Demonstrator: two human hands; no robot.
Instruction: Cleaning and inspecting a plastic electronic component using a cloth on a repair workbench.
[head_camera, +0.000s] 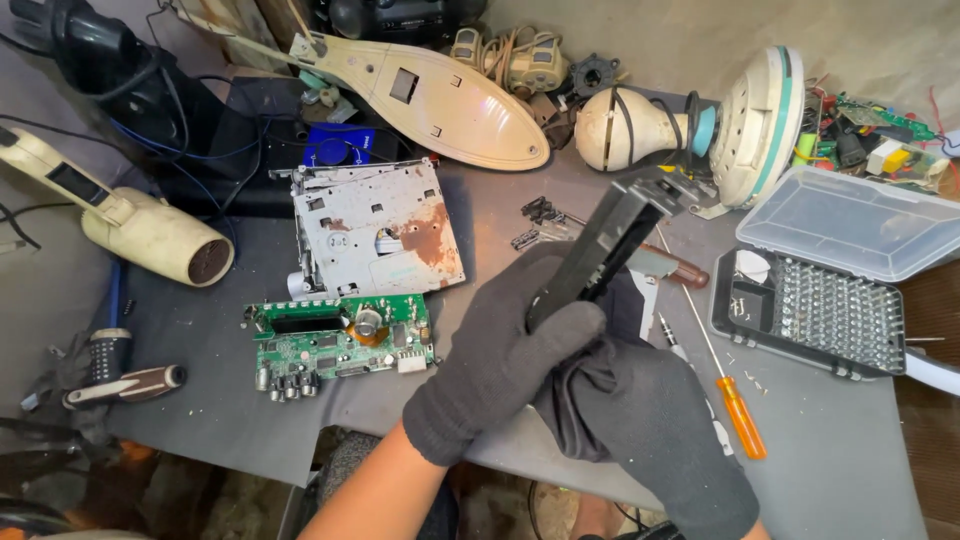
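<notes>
Both gloved hands on one part: long black plastic panel (610, 240), looks like a front bezel off a car stereo, sits centre frame, slightly right

Long axis runs diagonal, lower left to upper right. Low end buried in the grip, free end sticks up toward the round white fan motor housing (745, 125) at upper right, overlaps it in the picture, can't tell if they touch

Left hand (500, 365) comes in from bottom centre, fingers clenched around the lower end of the panel, thumb side facing up. Right hand (650, 420) sits lower right, just under and behind the left, closed against the panel's bottom end; exactly what its fingers clamp is hidden by the left hand and glove fabric. Left hand is higher along the axis, so nearer the free end; right hand is at the base

So the panel extends up and right from the grip, away from the body, held clear of the grey table (830, 450)

Around it: rusty metal chassis (375, 230) left of centre, green circuit board (340, 340) right below it, both well left of the hands. Orange-handled screwdriver (735, 400) lies on the table just right of the right hand, shaft pointing up left. Open bit set case (820, 310) at right, clear lid (860, 220) tipped back. Brown-handled tool (680, 268) partly hidden behind the panel. Beige hair dryer (130, 215) far left
</notes>
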